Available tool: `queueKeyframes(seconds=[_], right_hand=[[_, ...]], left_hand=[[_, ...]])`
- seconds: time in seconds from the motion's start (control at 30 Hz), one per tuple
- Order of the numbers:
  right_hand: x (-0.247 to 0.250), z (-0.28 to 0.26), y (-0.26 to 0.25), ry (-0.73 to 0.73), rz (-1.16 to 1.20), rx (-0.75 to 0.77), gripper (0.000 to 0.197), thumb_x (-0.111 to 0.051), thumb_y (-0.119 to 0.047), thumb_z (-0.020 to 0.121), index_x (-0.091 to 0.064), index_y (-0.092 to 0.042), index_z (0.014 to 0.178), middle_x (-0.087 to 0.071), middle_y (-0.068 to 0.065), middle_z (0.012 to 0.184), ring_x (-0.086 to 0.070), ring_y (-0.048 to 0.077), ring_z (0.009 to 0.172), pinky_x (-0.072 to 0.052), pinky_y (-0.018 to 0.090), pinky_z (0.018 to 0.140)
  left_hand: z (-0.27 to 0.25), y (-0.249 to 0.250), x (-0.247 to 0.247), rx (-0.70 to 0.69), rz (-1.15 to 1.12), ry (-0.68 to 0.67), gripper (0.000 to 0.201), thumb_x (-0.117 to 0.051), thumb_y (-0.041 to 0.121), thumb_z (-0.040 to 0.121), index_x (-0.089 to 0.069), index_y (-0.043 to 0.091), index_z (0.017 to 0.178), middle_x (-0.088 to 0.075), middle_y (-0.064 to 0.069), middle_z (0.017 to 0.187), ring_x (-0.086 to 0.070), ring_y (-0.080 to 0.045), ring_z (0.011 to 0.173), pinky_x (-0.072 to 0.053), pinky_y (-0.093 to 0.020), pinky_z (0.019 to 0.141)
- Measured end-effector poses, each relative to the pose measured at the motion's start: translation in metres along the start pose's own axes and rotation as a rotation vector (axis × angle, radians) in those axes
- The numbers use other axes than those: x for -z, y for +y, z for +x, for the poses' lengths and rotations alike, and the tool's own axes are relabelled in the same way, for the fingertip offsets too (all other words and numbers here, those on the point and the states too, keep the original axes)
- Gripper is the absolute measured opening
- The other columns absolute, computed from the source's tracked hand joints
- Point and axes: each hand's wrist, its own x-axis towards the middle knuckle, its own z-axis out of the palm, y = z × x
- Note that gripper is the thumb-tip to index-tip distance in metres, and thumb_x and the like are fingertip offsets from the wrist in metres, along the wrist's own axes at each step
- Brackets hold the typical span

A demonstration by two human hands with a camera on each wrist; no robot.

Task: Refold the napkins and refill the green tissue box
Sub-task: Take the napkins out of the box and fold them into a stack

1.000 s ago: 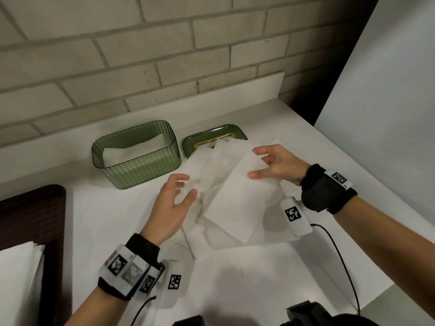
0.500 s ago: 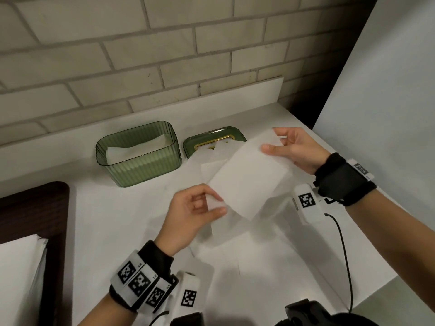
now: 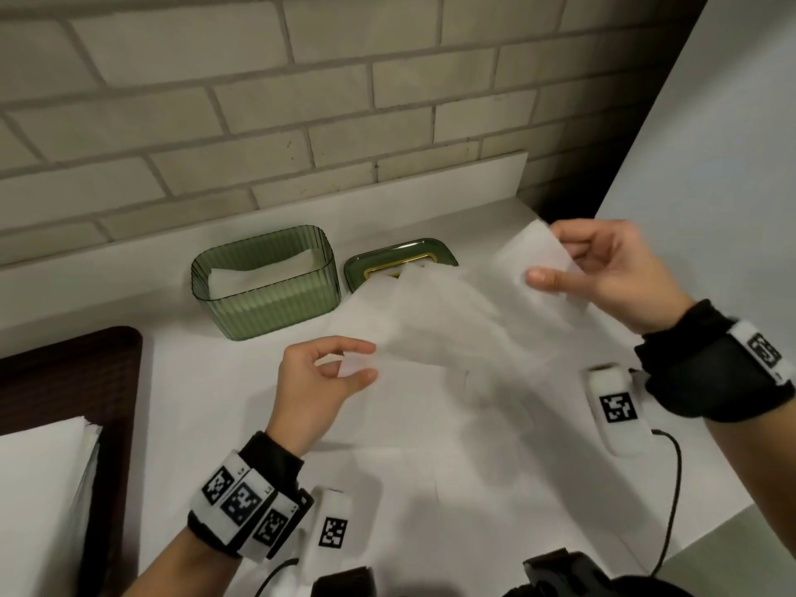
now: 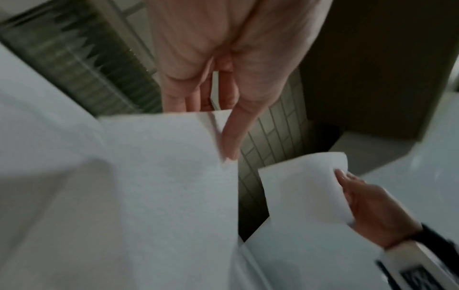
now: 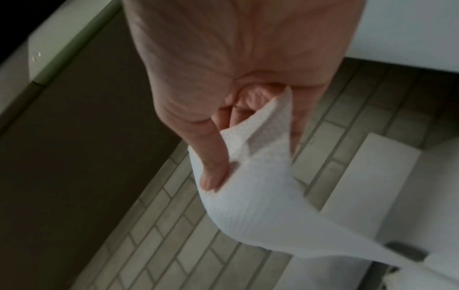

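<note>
A white napkin (image 3: 452, 321) is held above the tabletop (image 3: 224, 407), stretched diagonally across the centre of the head view from lower left to upper right. The left hand (image 3: 314, 389) sits left of centre; its grip pinches the napkin's lower-left corner between thumb and forefinger. The left wrist view shows the thumb laid along the sheet's edge with the fingers behind it. The right hand (image 3: 611, 273) is at the upper right of the frame; its grip pinches the opposite end, thumb on the near face and curled fingers behind. The right wrist view confirms this, with the paper bunched between thumb and fingers. The middle of the sheet is blurred.

The green tissue box (image 3: 265, 282) stands upright and uncovered at the upper left of centre, near the brick wall (image 3: 258, 101). It holds a stack of folded white napkins that reaches well up its ribbed wall. Its green lid (image 3: 396, 258), with a gold-rimmed slot, lies flat on the tabletop just right of the box, its near edge hidden by the held napkin. Further loose white sheets (image 3: 430, 445) lie flat on the tabletop beneath the hands. A dark-framed tray (image 3: 120, 402) at the lower left edge carries a stack of white paper (image 3: 38, 489). Both wrists wear black bands with printed marker tags.
</note>
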Motion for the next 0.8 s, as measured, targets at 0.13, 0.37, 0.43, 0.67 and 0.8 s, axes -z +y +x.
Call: queueKeyframes(seconds=[0.13,0.37,0.43,0.67,0.8], right_hand=[[-0.016,-0.010,0.009,-0.079,0.326,-0.022,0.036,-0.085,-0.025,0.068,-0.075,-0.012,0.100,-0.076,0.007,0.090,-0.074,0.019,0.078,-0.059,0.028,0.070],[-0.045,-0.013,0.050,0.015,0.581,-0.232,0.023,-0.076,-0.019,0.074,-0.077,-0.015,0.097,-0.076,0.004,0.094,-0.072,0.015,0.086,-0.056,0.024,0.076],[-0.055,-0.013,0.066,0.021,0.526,-0.355,0.044,-0.085,-0.034,0.067,-0.074,-0.017,0.107,-0.072,0.006,0.112,-0.067,0.019,0.104,-0.053,0.033,0.091],[-0.088,-0.012,0.077,0.108,0.556,-0.507,0.041,-0.066,-0.017,0.078,-0.067,-0.004,0.117,-0.071,0.008,0.116,-0.067,0.020,0.106,-0.052,0.027,0.082],[-0.093,-0.009,0.078,0.189,0.588,-0.467,0.041,-0.069,-0.012,0.075,-0.067,0.002,0.114,-0.071,0.014,0.113,-0.069,0.024,0.104,-0.056,0.026,0.083]], left_hand=[[-0.001,0.008,-0.003,0.020,-0.134,0.029,0.025,-0.080,-0.004,0.071,-0.076,0.008,0.092,-0.076,-0.001,0.098,-0.072,-0.016,0.085,-0.052,-0.026,0.084],[0.001,0.016,-0.002,0.126,-0.532,0.035,0.034,-0.072,0.004,0.070,-0.070,0.006,0.104,-0.074,-0.006,0.102,-0.068,-0.022,0.095,-0.052,-0.035,0.094],[0.003,0.018,-0.003,0.169,-0.611,0.009,0.029,-0.062,-0.005,0.081,-0.065,0.005,0.108,-0.071,0.005,0.073,-0.070,-0.012,0.077,-0.055,-0.027,0.087],[0.002,0.014,-0.005,0.279,-0.637,0.028,0.041,-0.042,-0.019,0.086,-0.067,0.009,0.101,-0.069,-0.006,0.095,-0.068,-0.009,0.070,-0.054,-0.017,0.058],[0.002,0.014,-0.003,0.263,-0.674,0.041,0.027,-0.049,0.024,0.097,-0.066,0.005,0.106,-0.070,-0.007,0.095,-0.069,-0.013,0.081,-0.058,-0.024,0.066]])
